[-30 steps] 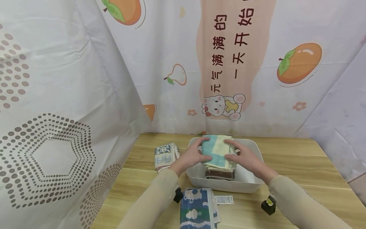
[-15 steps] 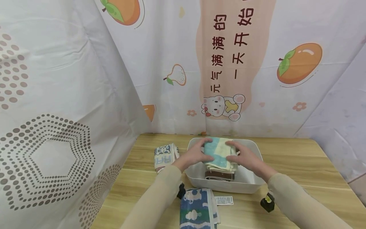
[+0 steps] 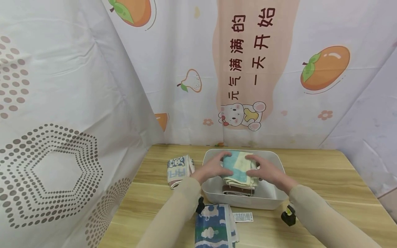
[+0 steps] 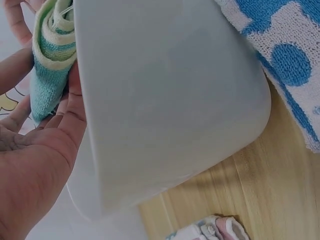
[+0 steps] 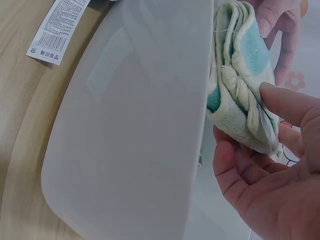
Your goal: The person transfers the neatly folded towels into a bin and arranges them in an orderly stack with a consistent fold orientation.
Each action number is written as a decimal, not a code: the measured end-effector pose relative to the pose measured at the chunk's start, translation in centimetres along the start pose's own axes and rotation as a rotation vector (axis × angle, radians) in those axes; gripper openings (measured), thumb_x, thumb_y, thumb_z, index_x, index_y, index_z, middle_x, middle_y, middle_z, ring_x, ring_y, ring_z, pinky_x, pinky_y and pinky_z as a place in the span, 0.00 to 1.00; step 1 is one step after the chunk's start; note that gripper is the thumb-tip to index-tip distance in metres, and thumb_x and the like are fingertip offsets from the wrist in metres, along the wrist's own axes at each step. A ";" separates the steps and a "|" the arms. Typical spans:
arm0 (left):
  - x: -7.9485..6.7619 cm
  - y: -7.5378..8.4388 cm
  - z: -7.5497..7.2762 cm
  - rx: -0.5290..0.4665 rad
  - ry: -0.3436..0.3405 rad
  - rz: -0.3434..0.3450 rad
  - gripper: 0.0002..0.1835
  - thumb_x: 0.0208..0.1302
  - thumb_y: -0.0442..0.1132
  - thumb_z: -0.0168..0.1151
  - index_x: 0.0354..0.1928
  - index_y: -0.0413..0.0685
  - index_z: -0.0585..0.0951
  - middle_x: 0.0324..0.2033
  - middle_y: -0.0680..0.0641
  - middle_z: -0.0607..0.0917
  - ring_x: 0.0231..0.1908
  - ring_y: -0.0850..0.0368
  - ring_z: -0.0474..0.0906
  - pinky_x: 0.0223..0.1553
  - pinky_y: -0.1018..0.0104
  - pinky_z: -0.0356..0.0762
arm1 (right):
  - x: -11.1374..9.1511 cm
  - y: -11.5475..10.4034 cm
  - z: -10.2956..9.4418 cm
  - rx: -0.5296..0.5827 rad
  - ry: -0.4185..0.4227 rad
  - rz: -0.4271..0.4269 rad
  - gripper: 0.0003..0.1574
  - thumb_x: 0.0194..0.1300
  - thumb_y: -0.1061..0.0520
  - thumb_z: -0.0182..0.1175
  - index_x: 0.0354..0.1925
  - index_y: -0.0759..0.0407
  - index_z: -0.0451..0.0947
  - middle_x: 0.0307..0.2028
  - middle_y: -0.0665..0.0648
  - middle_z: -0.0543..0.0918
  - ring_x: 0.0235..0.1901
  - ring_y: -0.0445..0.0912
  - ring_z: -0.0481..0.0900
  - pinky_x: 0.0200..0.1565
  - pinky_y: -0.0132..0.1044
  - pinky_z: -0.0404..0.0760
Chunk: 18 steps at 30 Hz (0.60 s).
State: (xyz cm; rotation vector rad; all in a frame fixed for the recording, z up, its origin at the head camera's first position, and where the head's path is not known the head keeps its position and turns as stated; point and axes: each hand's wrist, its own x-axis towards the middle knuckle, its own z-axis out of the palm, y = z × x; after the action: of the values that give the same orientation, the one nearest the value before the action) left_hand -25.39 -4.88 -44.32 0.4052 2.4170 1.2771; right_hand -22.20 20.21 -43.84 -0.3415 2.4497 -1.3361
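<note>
Both hands hold a folded teal and pale-yellow towel (image 3: 238, 167) over the white plastic bin (image 3: 260, 203). My left hand (image 3: 214, 166) grips its left side, thumb toward me and fingers on the far side. Gripping the right side is my right hand (image 3: 266, 170), with the thumb on the near edge. The right wrist view shows the towel's layered folds (image 5: 242, 85) between curled fingers, just past the bin's rim. Below it, a folded brown towel (image 3: 238, 190) lies in the bin, partly covered. I cannot tell whether the two towels touch.
A folded blue and green patterned towel (image 3: 212, 225) lies in front of the bin, with a white printed tag (image 3: 243, 217) beside it. Left of the bin sits a folded white and blue towel (image 3: 178, 168). A printed curtain (image 3: 192, 103) hangs behind the wooden table (image 3: 316, 179).
Both hands have lowered the teal and yellow towel a little into the bin and shifted it slightly right. It hides more of the brown towel. The other towels stay put.
</note>
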 end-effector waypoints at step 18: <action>0.9 -0.1 0.5 -0.157 -0.096 -0.097 0.37 0.60 0.29 0.73 0.71 0.50 0.71 0.66 0.38 0.71 0.45 0.49 0.82 0.38 0.56 0.87 | 0.7 0.4 -0.1 0.002 -0.081 0.065 0.43 0.68 0.55 0.67 0.74 0.65 0.61 0.44 0.63 0.76 0.36 0.50 0.77 0.37 0.45 0.81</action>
State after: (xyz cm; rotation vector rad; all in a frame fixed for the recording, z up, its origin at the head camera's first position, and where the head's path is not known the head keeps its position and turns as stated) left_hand -25.96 -4.22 -44.80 0.2945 2.2111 1.3609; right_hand -22.88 20.24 -44.29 -0.3067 2.3723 -1.2734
